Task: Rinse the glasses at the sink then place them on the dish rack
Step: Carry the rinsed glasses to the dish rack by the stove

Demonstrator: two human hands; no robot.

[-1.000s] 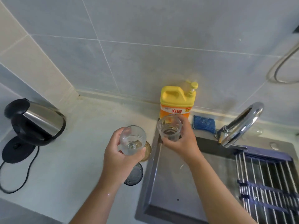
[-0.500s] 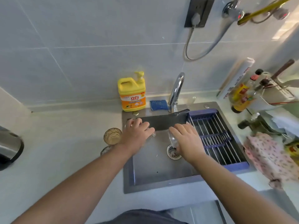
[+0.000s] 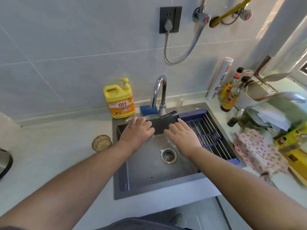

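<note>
Both hands reach over the steel sink [image 3: 146, 170], palms down, just in front of the chrome faucet [image 3: 158, 93]. My left hand [image 3: 137, 132] holds a ribbed clear glass [image 3: 150, 138], of which only an edge shows below the fingers. Under its palm my right hand [image 3: 183, 138] holds a second clear glass [image 3: 169, 141], tipped over the basin near the drain [image 3: 168, 155]. The purple-framed wire dish rack [image 3: 210, 135] spans the sink's right side, beside my right hand. No water stream shows. An amber glass [image 3: 101, 143] stands on the counter left of the sink.
A yellow detergent bottle [image 3: 119, 100] and a blue sponge [image 3: 148, 110] sit behind the sink. Sauce bottles [image 3: 230, 97], stacked dishes and a floral cloth [image 3: 259, 150] crowd the right counter. A kettle [image 3: 5, 161] shows at the left edge.
Both hands carried their glasses from above the counter's edge to over the sink, tipped them downward, and edged closer to the faucet. My view swung right.
</note>
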